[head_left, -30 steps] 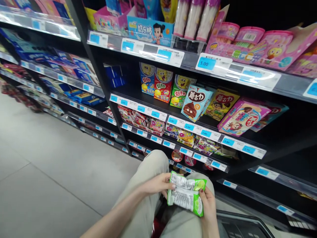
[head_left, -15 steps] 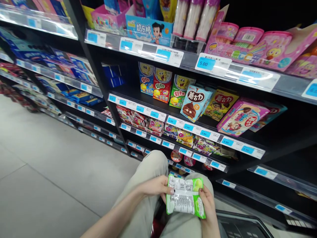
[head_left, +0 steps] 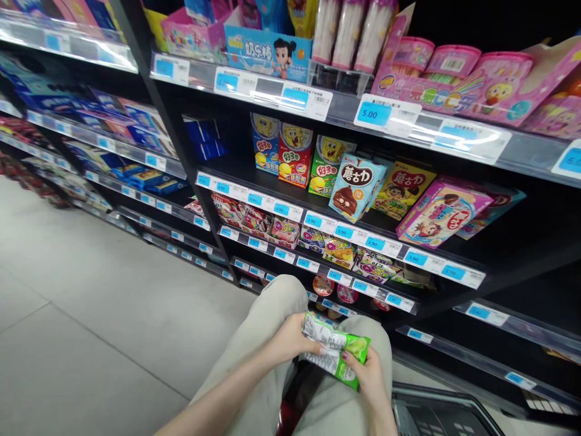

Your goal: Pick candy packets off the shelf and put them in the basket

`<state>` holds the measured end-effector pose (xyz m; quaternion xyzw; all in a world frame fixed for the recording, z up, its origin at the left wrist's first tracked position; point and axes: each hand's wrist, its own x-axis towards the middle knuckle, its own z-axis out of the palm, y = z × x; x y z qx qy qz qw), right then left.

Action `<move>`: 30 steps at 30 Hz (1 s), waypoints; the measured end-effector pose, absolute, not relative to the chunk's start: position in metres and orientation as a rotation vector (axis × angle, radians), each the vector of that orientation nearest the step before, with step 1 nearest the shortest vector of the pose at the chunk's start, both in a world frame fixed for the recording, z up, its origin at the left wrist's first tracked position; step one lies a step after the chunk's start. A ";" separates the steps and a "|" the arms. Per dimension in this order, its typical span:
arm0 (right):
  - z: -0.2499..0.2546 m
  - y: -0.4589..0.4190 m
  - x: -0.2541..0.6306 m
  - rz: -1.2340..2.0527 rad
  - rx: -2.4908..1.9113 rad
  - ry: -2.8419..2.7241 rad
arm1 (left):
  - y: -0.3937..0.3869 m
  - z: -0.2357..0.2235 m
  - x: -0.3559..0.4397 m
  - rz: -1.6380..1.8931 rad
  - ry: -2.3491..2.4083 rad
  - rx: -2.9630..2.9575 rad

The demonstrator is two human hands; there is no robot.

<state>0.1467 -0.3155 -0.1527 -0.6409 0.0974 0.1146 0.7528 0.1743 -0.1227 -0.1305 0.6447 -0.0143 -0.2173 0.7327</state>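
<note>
Between both hands, over my knees, is a green and white snack packet (head_left: 336,346) with its printed back and centre seam up. My left hand (head_left: 293,339) grips its left end, thumb lying on the printed face and fingers underneath. My right hand (head_left: 367,368) holds the right end, with its dark-nailed thumb pressed on the green part. The packet is tilted, its right end lower, and looks slightly bent between the thumbs. The fingers beneath it are hidden.
Store shelves stand in front, with boxed snacks (head_left: 356,186), pink candy packs (head_left: 481,85) and bagged sweets (head_left: 340,251). Price tags line the shelf edge (head_left: 345,231). A dark basket (head_left: 445,412) sits at my right on the floor. Grey floor tiles (head_left: 91,315) stretch to the left.
The packet has turned clockwise and tilted, so its face looks narrower. My right thumb has moved inward onto its face, and my left hand has shifted slightly with it.
</note>
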 end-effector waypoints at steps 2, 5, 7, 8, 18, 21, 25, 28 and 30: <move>-0.155 -0.317 0.147 0.242 -1.427 0.202 | -0.122 -0.130 0.174 -0.492 -0.029 1.390; -0.161 -0.319 0.148 0.236 -1.448 0.167 | -0.121 -0.129 0.173 -0.507 -0.009 1.404; -0.163 -0.320 0.147 0.249 -1.434 0.149 | -0.119 -0.128 0.174 -0.506 -0.010 1.413; -0.164 -0.320 0.147 0.262 -1.418 0.145 | -0.119 -0.128 0.175 -0.502 -0.016 1.405; -0.157 -0.317 0.144 0.295 -1.382 0.160 | -0.118 -0.128 0.177 -0.558 -0.042 1.307; -0.158 -0.316 0.145 0.300 -1.365 0.178 | -0.118 -0.128 0.177 -0.520 -0.012 1.319; -0.155 -0.314 0.145 0.308 -1.275 0.237 | -0.114 -0.125 0.177 -0.554 -0.056 1.283; -0.148 -0.314 0.144 0.293 -1.223 0.318 | -0.108 -0.123 0.177 -0.673 -0.168 1.201; -0.145 -0.316 0.144 0.292 -1.203 0.350 | -0.105 -0.122 0.177 -0.759 -0.216 1.121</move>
